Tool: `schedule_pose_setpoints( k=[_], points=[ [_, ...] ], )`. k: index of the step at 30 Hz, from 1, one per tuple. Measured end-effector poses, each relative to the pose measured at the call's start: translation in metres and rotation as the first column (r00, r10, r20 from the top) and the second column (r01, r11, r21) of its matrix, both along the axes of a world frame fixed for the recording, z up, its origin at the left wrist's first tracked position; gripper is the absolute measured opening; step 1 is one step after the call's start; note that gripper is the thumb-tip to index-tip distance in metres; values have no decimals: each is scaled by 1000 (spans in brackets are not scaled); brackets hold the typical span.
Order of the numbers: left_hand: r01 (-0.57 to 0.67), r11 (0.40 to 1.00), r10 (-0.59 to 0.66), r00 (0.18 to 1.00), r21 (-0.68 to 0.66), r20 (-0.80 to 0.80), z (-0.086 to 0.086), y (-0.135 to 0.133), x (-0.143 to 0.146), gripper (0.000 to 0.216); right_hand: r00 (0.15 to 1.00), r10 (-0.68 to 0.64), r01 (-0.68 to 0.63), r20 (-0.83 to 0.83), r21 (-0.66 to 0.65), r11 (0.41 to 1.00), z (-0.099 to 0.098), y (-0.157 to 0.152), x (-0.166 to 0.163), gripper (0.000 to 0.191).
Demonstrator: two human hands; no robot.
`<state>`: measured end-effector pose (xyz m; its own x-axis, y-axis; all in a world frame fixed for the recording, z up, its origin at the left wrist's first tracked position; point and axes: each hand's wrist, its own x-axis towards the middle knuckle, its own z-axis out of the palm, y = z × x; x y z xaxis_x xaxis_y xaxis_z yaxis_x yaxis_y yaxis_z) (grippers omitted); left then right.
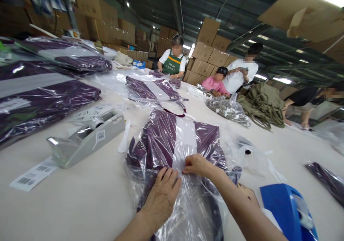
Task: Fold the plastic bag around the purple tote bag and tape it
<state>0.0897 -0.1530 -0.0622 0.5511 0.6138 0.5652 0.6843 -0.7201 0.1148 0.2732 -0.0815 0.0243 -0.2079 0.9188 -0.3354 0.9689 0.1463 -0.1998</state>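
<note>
A folded purple and white garment in a clear plastic bag (174, 140) lies on the white table (80, 201) right in front of me. My left hand (161, 192) rests flat on the near end of the bag, fingers stretched out and pressing the plastic down. My right hand (197, 165) sits just beyond it with its fingertips pinched on the plastic over the white stripe. What the pinch holds besides the film is too small to tell.
A grey tape dispenser (86, 138) and barcode labels (33, 176) lie to the left, a blue dispenser (287, 208) at the near right. Bagged purple garments (40, 101) are stacked at the left and further along the table. Several people work at the far end by cardboard boxes (209, 51).
</note>
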Motion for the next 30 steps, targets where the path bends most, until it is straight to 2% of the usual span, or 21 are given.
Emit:
schedule_pose_setpoints(
  k=[3, 7, 8, 10, 13, 15, 16, 18, 21, 24, 27, 30],
  points=[
    [-1, 1000, 1, 1000, -20, -14, -1, 0, 0, 33, 994, -108, 107, 16, 54, 993, -1, 0, 10, 29],
    [5, 1000, -6, 1000, -23, -6, 1, 0, 0, 32, 984, -178, 170, 10, 252, 953, 4, -30, 7, 10],
    [8, 1000, -8, 1000, -22, -5, 2, 0, 0, 33, 987, -159, 157, -17, 317, 936, 2, -43, 2, 12],
    [14, 1000, -15, 1000, -28, -7, 3, 0, 0, 33, 994, -51, 88, -95, 455, 886, -10, -67, -9, 24],
    [9, 1000, -9, 1000, -21, -6, 3, 0, 1, 33, 984, 127, -15, -124, 658, 753, -42, -93, -24, 37],
    [2, 1000, -2, 1000, 0, 15, 4, 0, 1, 31, 987, 133, -26, -94, 719, 695, -61, -99, -29, 43],
    [4, 1000, -4, 1000, 10, 28, 4, 1, 1, 30, 988, 120, -16, -92, 728, 686, -68, -100, -31, 44],
    [12, 1000, -13, 999, 27, 49, 4, 1, 1, 31, 990, 87, 19, -112, 713, 701, -75, -99, -31, 46],
    [10, 999, -13, 998, 47, 67, 4, 1, 2, 34, 991, 60, 36, -120, 665, 746, -74, -98, -29, 49],
    [21, 998, -25, 997, 56, 72, 5, 3, 1, 37, 994, 62, 1, -87, 594, 805, -68, -101, -30, 56],
    [36, 999, -36, 999, 4, 17, 7, 4, 0, 41, 995, 74, -30, -70, 499, 866, -60, -102, -31, 59],
    [31, 999, -33, 998, -39, -58, 11, 5, -3, 38, 987, 118, -54, -106, 475, 878, -48, -108, -28, 52]
  ],
)
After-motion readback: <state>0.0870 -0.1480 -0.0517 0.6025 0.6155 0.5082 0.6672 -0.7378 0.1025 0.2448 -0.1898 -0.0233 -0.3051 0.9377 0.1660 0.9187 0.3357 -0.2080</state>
